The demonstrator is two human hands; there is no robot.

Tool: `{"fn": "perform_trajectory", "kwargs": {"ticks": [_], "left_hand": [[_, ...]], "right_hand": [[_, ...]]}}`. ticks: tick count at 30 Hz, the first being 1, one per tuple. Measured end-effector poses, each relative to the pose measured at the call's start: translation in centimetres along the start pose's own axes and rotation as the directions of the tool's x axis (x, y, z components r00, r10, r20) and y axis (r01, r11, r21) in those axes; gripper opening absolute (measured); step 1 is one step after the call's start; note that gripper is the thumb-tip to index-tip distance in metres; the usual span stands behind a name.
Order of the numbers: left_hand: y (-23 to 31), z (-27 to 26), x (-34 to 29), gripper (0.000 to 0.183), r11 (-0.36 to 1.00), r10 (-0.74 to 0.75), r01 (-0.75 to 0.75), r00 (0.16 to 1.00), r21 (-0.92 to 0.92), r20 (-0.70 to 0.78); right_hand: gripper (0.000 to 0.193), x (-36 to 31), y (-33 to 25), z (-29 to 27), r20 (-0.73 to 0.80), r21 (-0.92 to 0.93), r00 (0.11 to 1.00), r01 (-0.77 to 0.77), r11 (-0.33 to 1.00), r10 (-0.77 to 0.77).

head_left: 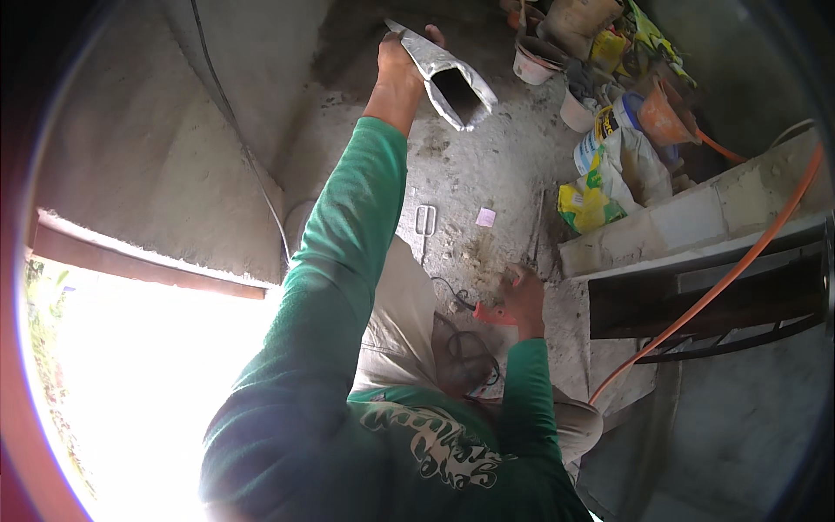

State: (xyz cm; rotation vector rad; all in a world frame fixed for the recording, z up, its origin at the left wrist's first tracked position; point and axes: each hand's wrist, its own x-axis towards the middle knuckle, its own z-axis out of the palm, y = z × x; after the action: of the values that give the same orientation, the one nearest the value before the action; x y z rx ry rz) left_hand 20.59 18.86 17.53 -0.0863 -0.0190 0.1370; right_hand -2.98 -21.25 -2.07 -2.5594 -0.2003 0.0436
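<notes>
My left hand (397,70) is raised at the far end of my outstretched arm, its fingers closed around a silvery-white bag (431,59). The bag's mouth gapes toward me, showing a dark inside; I cannot make out any contents. Lower down, near my right knee, my right hand (524,303) is wrapped around a red-orange corded power tool (494,314). The hand covers much of the tool, and its exact kind is unclear. Just beyond that hand a thin dark rod (537,228) lies along the floor; whether it joins the tool is hidden.
A looped metal piece (425,221) on a thin shaft and a pink paper (486,217) lie on the rough concrete floor. Several buckets (536,63) and bags (644,165) crowd the far right. An orange hose (739,270) crosses a low block wall (687,217).
</notes>
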Motion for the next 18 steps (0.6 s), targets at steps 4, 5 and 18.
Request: {"fn": "perform_trajectory", "kwargs": {"ticks": [4, 5, 18], "left_hand": [[-0.2, 0.6, -1.2, 0.026, 0.969, -0.02, 0.065, 0.982, -0.24, 0.185], [-0.5, 0.8, -1.6, 0.022, 0.972, 0.041, -0.012, 0.992, -0.235, 0.12], [1.4, 0.5, -2.9, 0.033, 0.828, -0.259, 0.344, 0.935, -0.442, 0.242]], "right_hand": [[0.037, -0.6, -1.0, -1.7, -0.108, 0.023, 0.994, -0.003, 1.0, 0.006], [0.036, -0.7, -1.3, -1.9, -0.119, 0.113, 0.993, -0.005, 0.994, 0.018], [0.026, -0.8, -7.1, -5.8, -0.219, 0.041, 0.971, 0.103, 0.994, -0.092]]}}
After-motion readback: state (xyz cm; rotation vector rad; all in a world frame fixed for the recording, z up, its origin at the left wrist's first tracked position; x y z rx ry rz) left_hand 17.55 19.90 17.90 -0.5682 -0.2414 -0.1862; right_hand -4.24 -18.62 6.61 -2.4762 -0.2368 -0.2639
